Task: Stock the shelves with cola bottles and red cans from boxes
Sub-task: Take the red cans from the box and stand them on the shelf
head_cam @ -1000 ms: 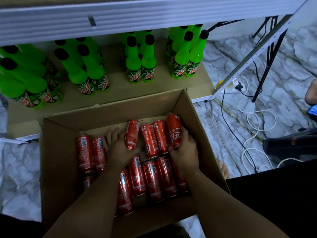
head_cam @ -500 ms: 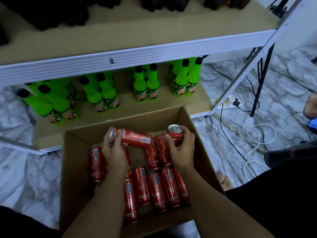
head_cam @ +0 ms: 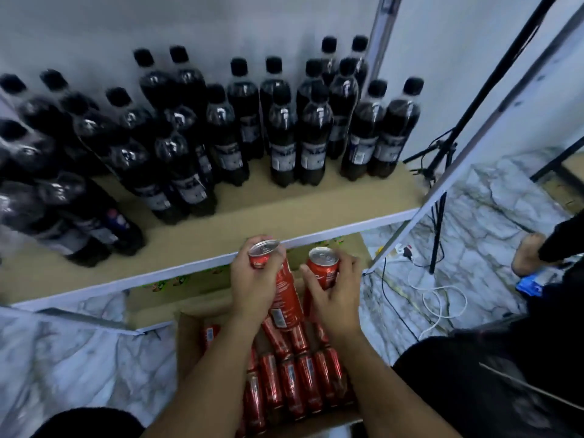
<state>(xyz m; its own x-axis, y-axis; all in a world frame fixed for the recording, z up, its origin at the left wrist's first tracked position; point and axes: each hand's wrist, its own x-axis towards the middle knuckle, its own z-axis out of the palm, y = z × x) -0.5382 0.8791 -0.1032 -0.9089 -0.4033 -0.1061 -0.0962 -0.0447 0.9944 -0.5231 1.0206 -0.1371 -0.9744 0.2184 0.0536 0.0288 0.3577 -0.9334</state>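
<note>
My left hand [head_cam: 251, 286] grips a tall red can [head_cam: 281, 289] near its top, lifted above the box. A second red can [head_cam: 324, 270] is held upright in my right hand [head_cam: 336, 295]. Both cans hover just below the front edge of the shelf board [head_cam: 284, 213]. Several dark cola bottles [head_cam: 284, 134] stand across that board, most towards the back and left. Below my arms, the open cardboard box [head_cam: 186, 339] holds several more red cans [head_cam: 294, 384] lying on their sides.
A slanted white shelf post [head_cam: 474, 172] runs down the right side. White and black cables [head_cam: 439, 298] and a plug strip lie on the marble floor at right. A black tripod leg [head_cam: 437, 235] stands there. Another person's foot [head_cam: 526, 254] is at far right.
Both hands rose out of the box, each with a can, up to the shelf edge. My view tilted upward from the green bottles on the lower shelf to the cola shelf.
</note>
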